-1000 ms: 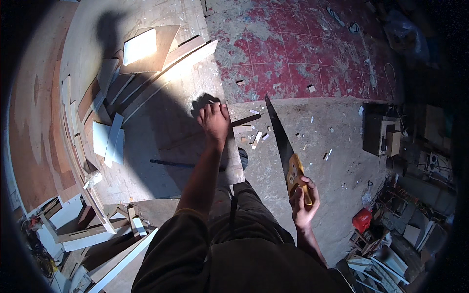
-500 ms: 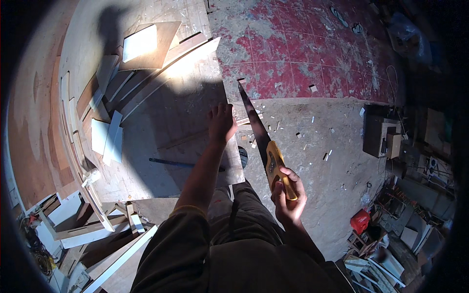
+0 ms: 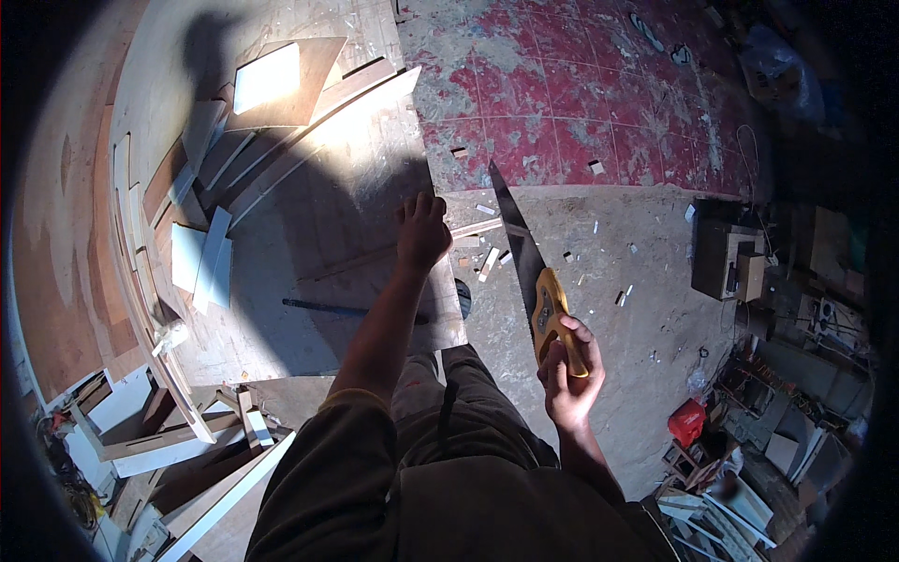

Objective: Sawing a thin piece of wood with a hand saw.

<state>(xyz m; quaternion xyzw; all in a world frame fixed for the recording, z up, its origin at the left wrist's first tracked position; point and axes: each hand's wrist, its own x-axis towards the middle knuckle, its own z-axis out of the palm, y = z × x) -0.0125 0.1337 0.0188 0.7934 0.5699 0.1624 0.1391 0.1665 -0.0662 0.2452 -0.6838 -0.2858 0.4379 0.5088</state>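
Through the head camera I have both bare hands in sight; the right hand (image 3: 573, 375) is wrapped around the yellow handle (image 3: 549, 304) of a handsaw (image 3: 526, 251), thumb folded across the grip, and the dark blade slants up and away, its tip over the red-painted floor (image 3: 562, 89); the left hand (image 3: 423, 234) sits with bent fingers at the right edge of the wooden worktop (image 3: 440, 323), over a thin wood strip (image 3: 476, 228); whether those fingers close around the strip or only bear down on it, I cannot tell from up here; the strip lies aslant on the worktop, passes under the hand and sticks out past the edge, where its pale end meets the blade in my view; whether steel and wood touch there, I cannot tell either; to the left of my forearm a dark, narrow bar (image 3: 332, 307) rests on the worktop, partly hidden by the arm; farther left lie white panel pieces (image 3: 199, 265), and beyond them a heap of boards (image 3: 281, 169), partly in bright light; on the floor between worktop and saw I see small offcuts (image 3: 488, 264); a box (image 3: 726, 258) stands well to the right, with a red object (image 3: 688, 423) nearer to me.
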